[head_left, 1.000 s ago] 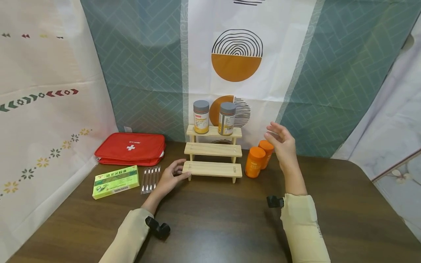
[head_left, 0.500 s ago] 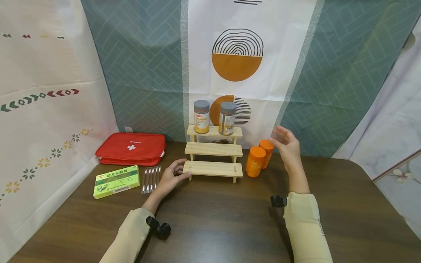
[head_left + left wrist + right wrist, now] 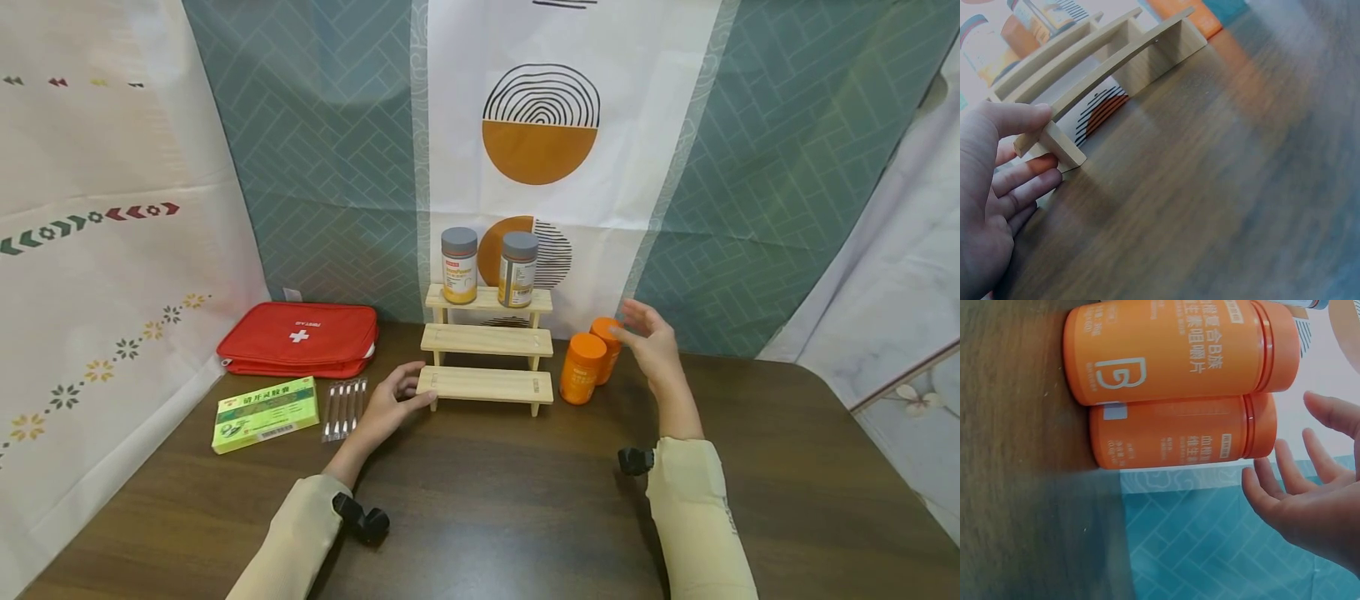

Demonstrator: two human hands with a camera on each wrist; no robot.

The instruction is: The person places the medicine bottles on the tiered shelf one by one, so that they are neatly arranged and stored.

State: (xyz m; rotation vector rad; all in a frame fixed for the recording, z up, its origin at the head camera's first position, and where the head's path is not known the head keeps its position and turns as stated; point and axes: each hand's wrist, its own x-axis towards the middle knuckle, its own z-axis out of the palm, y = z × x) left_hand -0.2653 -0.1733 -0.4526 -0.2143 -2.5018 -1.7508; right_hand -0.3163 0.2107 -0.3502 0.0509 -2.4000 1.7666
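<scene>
Fingers of the right hand (image 3: 651, 343) spread beside two smooth orange bottles (image 3: 582, 368).

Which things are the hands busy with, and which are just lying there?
Busy with: wooden rack, held by the left hand; two orange bottles, right hand close by.

Just lying: red pouch, green box, swabs, two grey-lidded jars.

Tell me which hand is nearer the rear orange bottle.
Right. The right hand, fingers spread, hovers just beside the rear orange bottle; the left hand holds the wooden step shelf at its far left end.
</scene>
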